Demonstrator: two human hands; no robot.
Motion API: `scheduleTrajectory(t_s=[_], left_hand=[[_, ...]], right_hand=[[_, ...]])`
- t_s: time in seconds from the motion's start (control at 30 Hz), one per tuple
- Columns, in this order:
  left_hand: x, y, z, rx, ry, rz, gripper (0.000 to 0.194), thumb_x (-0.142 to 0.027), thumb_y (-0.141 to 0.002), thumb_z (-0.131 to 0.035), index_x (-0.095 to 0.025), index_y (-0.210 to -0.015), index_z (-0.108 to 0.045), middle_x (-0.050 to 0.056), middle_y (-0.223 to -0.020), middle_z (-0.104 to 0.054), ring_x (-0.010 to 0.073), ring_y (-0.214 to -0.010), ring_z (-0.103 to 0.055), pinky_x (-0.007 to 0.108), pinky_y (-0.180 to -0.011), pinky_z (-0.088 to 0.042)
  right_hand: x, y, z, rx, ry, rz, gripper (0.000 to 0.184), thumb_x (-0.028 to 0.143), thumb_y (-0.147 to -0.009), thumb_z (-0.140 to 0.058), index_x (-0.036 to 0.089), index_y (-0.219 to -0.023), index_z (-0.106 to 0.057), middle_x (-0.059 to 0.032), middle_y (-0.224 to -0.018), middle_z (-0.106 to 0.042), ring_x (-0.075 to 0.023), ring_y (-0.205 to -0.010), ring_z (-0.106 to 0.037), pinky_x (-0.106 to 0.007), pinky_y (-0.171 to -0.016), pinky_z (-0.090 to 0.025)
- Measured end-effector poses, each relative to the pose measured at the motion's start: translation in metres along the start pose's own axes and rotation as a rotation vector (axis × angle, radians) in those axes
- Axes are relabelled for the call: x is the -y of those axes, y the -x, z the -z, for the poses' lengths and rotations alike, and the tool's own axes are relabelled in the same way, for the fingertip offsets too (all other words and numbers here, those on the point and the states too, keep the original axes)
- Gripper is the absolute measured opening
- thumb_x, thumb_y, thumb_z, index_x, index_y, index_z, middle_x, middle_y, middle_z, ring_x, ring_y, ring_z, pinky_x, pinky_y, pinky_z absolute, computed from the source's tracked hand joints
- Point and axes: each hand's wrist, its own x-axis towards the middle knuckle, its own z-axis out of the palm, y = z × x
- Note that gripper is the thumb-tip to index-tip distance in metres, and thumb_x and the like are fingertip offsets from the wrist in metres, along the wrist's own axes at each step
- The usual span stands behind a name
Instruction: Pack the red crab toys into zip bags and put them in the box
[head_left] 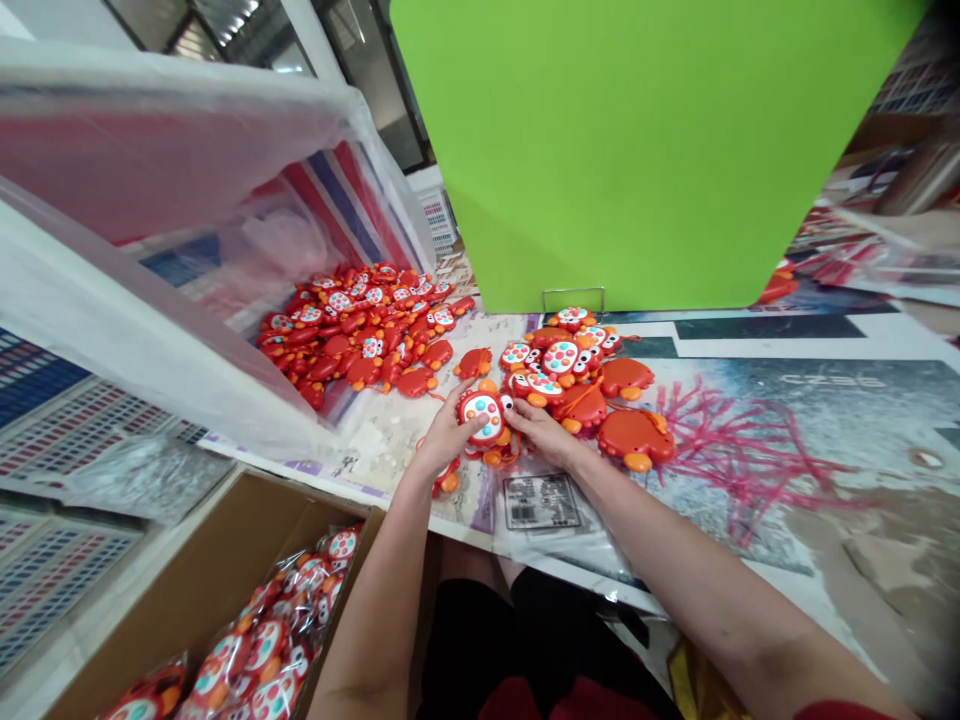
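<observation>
Between my two hands is a red toy crab (481, 416) with a white oval face covered in coloured dots, orange feet and a bulging eye. My left hand (444, 438) grips its left side, the thumb lying across the white oval. At its right, by the eye, my right hand (546, 434) pinches it; those fingertips are partly hidden. Just beyond lies a small heap of like toy crabs (561, 358), some face down with orange cords. Under my right wrist, clear plastic bags (541, 502) with a dark printed label lie at the table edge.
A large pile of toy crabs (360, 330) spills from a white-lined bin (187, 330) at left. Below it, a cardboard box (217, 530) holds several bagged crabs. A green board (622, 150) stands at the back. Pink plastic strands (742, 450) lie on the table at right.
</observation>
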Motion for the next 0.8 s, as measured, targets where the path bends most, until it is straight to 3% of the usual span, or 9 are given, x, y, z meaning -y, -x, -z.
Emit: scheduleTrajectory(t_s=[0.1, 0.27, 0.5, 0.67, 0.8], left_hand=[[0.003, 0.001, 0.003, 0.011, 0.002, 0.02, 0.079, -0.038, -0.073, -0.077, -0.018, -0.142, -0.045, 0.013, -0.13, -0.063, 0.0237, -0.105, -0.067, 0.038, -0.091, -0.056], [0.008, -0.002, -0.004, -0.121, -0.013, 0.019, 0.051, -0.044, -0.079, -0.069, -0.015, -0.121, -0.06, 0.011, -0.116, -0.069, 0.0205, -0.094, -0.068, 0.032, -0.083, -0.056], [0.025, -0.034, -0.005, -0.321, -0.014, 0.006, 0.046, -0.048, -0.079, -0.067, -0.015, -0.112, -0.062, 0.009, -0.109, -0.068, 0.0193, -0.094, -0.066, 0.03, -0.082, -0.053], [0.028, -0.06, -0.004, -0.263, -0.001, 0.016, 0.048, -0.049, -0.079, -0.069, -0.015, -0.112, -0.061, 0.008, -0.106, -0.068, 0.017, -0.089, -0.065, 0.027, -0.076, -0.052], [0.027, -0.061, -0.01, -0.195, 0.11, 0.067, 0.047, -0.047, -0.074, -0.074, -0.016, -0.106, -0.059, 0.002, -0.089, -0.067, 0.013, -0.072, -0.062, 0.025, -0.067, -0.051]], right_hand=[[-0.001, 0.0, 0.0, 0.0, 0.008, 0.0, 0.051, 0.058, -0.08, -0.071, 0.023, -0.114, -0.058, 0.0064, -0.061, -0.061, -0.0082, -0.041, -0.052, -0.019, -0.036, -0.029], [-0.001, 0.0, 0.0, 0.003, -0.016, 0.007, 0.052, 0.054, -0.079, -0.074, 0.022, -0.116, -0.059, 0.0074, -0.058, -0.06, -0.0076, -0.04, -0.052, -0.017, -0.036, -0.033], [0.002, 0.002, -0.003, 0.055, -0.075, -0.061, 0.042, 0.033, -0.07, -0.085, 0.019, -0.105, -0.065, 0.0016, -0.08, -0.072, -0.0084, -0.058, -0.065, -0.018, -0.052, -0.054], [0.005, 0.003, -0.002, 0.094, -0.13, -0.085, 0.044, 0.036, -0.072, -0.084, 0.019, -0.108, -0.065, -0.0035, -0.092, -0.075, -0.0114, -0.063, -0.07, -0.021, -0.054, -0.058], [0.007, -0.003, -0.002, -0.041, -0.137, -0.072, 0.041, 0.041, -0.075, -0.083, 0.019, -0.104, -0.064, -0.0024, -0.084, -0.075, -0.012, -0.059, -0.069, -0.022, -0.053, -0.059]])
